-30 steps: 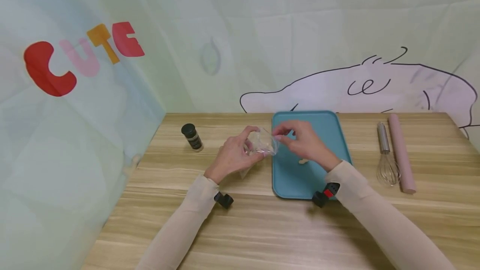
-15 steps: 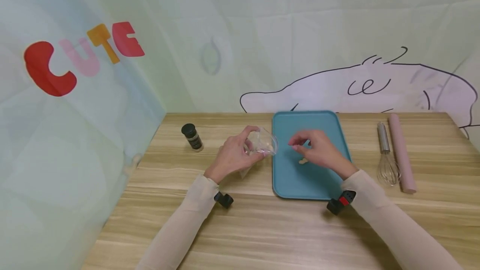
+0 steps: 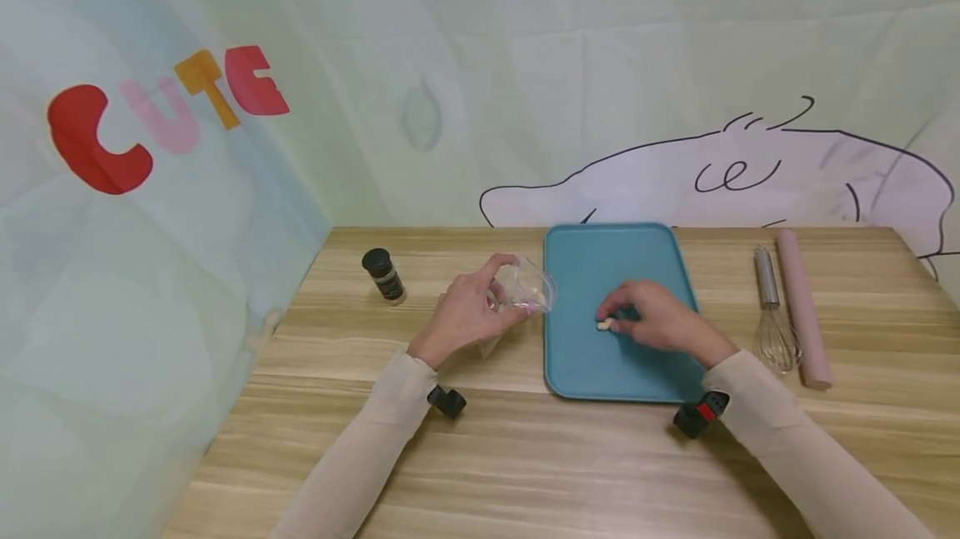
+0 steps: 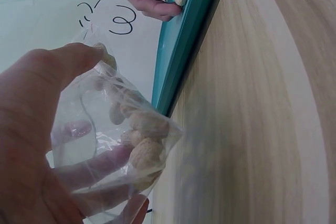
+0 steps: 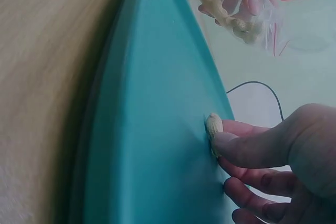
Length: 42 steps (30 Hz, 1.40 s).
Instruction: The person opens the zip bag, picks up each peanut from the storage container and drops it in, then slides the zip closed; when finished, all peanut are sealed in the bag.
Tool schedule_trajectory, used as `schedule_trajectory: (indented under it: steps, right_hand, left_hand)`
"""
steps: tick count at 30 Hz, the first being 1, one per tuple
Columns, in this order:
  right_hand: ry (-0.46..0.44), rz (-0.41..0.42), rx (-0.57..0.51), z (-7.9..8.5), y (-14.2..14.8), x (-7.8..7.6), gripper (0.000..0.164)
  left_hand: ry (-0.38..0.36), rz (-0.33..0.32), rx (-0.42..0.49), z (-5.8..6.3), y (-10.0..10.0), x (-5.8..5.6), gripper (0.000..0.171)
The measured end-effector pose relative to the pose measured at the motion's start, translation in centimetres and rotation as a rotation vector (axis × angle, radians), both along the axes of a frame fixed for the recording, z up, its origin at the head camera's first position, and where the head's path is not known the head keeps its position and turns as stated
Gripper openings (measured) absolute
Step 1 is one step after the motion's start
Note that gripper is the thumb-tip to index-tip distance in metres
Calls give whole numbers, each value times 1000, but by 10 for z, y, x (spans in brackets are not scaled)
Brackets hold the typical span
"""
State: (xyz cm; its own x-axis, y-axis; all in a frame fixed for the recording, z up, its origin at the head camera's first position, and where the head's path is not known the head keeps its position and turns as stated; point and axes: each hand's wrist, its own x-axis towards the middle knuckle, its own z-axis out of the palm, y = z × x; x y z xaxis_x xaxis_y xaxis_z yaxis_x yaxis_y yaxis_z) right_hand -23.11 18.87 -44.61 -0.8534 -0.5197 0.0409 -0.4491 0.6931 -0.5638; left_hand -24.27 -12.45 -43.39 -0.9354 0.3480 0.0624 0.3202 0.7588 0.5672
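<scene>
A clear zip bag (image 4: 79,114) with several unshelled peanuts (image 4: 147,153) in its bottom is held by my left hand (image 3: 468,310), thumb and fingers round it, just left of the tray. Over the blue tray (image 3: 600,252), my right hand (image 3: 656,318) has thumb and forefinger on a peanut (image 5: 214,129) at the tray's surface. That same peanut pokes out from the fingertips in the head view. The bag's mouth faces the tray in the head view. Part of the bag is hidden behind the left hand.
A black-capped seasoning jar (image 3: 385,276) stands on the wooden table (image 3: 480,464) at the left. Right of the tray lie a wire whisk (image 3: 772,310) and a pink rolling pin (image 3: 804,310). A printed curtain (image 3: 450,89) hangs behind the table.
My right hand has left the bag's mouth and moved right and down to the peanut on the tray. The left hand with the bag has stayed nearly still.
</scene>
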Motion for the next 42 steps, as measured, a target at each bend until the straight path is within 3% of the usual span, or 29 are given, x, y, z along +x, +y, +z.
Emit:
schedule_trajectory:
  steps: [14,30,42]
  right_hand:
    - [13,-32,-27,0,-2,-3,13]
    - [104,-148,-153,29,-28,-8,15]
    - [96,-93,-210,39,-60,-10,17]
  left_hand:
    - [34,-10,-15,-1,1,0,72]
    - [20,-27,-5,-2,3,1,73]
    - [31,-46,3,-6,3,0,72]
